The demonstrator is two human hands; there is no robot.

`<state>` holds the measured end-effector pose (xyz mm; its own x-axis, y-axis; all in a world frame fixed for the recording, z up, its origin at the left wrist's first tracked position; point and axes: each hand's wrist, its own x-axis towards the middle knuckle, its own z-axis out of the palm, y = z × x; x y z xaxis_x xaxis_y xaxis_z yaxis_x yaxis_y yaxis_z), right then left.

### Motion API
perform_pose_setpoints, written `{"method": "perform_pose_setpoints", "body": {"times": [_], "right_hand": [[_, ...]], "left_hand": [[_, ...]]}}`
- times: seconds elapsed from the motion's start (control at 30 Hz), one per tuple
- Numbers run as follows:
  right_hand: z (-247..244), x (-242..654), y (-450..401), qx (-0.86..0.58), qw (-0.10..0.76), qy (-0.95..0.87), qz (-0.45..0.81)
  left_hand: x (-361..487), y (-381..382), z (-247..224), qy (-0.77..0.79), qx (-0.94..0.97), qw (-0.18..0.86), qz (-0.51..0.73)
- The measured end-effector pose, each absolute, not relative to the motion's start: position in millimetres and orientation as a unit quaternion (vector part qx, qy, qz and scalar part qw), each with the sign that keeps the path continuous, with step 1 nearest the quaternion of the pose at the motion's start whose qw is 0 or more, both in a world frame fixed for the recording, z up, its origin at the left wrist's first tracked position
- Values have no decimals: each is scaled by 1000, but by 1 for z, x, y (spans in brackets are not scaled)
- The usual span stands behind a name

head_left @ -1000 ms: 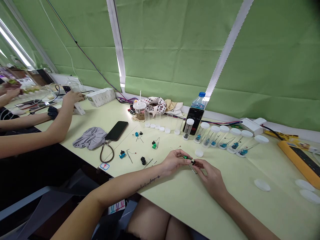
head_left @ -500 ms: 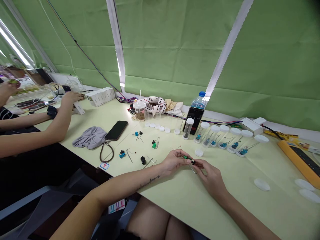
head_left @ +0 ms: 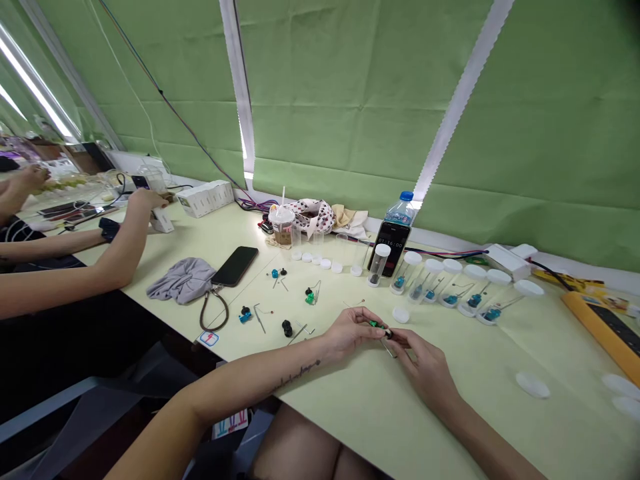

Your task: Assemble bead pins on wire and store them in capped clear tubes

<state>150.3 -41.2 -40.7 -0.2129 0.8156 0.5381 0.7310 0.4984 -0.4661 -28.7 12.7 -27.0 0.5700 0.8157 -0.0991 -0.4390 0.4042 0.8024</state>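
Observation:
Above the pale table, my left hand (head_left: 354,331) pinches a small green part (head_left: 375,324) between thumb and fingertips. My right hand (head_left: 423,360) meets it, its fingers closed on a small black piece (head_left: 389,334) at the end of the green part. A thin metal rod (head_left: 388,349) slants down beneath the fingertips; I cannot tell which hand holds it. To the left of my hands lie a black part (head_left: 287,327), a green part with a black knob (head_left: 309,298), and blue parts (head_left: 245,318), each beside thin metal rods.
Capped clear tubes (head_left: 400,273) with blue parts stand in a row behind my hands. A phone showing a timer (head_left: 391,243) leans on a bottle (head_left: 401,208). Another phone (head_left: 235,266) and a grey cloth (head_left: 183,280) lie left. A co-worker's arm (head_left: 117,250) reaches in, farther left.
My view has tilted slightly, so the scene sits a little lower. Both hands keep nearly the same hold. The phone's timer has moved from 01:15:59 to 01:16:00.

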Motion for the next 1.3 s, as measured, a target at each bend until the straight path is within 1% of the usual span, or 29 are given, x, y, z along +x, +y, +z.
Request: {"method": "perform_pose_setpoints", "body": {"times": [0.27, 0.47, 0.8, 1.3], "right_hand": [[-41, 151, -40, -521, 379, -761, 75], [-44, 151, -41, -510, 383, -767, 65], [-39, 150, -42, -508, 384, -767, 82], [-43, 151, -40, -495, 381, -779, 51]], "left_hand": [[-28, 13, -28, 242, 377, 800, 399], [-29, 15, -29, 240, 382, 800, 395], [-27, 15, -28, 245, 386, 797, 396], [-28, 14, -29, 230, 394, 799, 391]]}}
